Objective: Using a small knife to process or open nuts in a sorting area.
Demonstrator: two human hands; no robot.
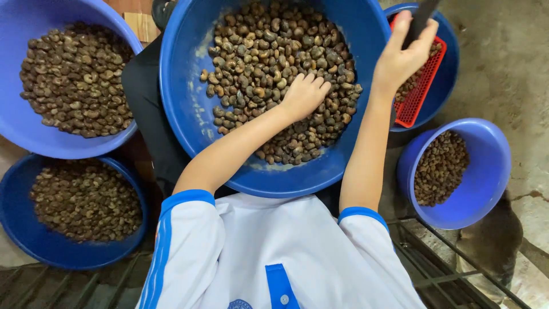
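the left hand (305, 94) lay flat with fingers loosely together on the heap of brown cashew nuts (274, 68) in the big blue basin (189, 103) on the lap, pressed into the pile like it was raking some closer. the right hand (403, 54) was wrapped around a dark handle (420, 20) at the far right, held above the red basket (420, 86) sitting in another blue bowl (446, 86), probably so it stayed in easy reach. more blue tubs (17, 131) of nuts sat left and near right.
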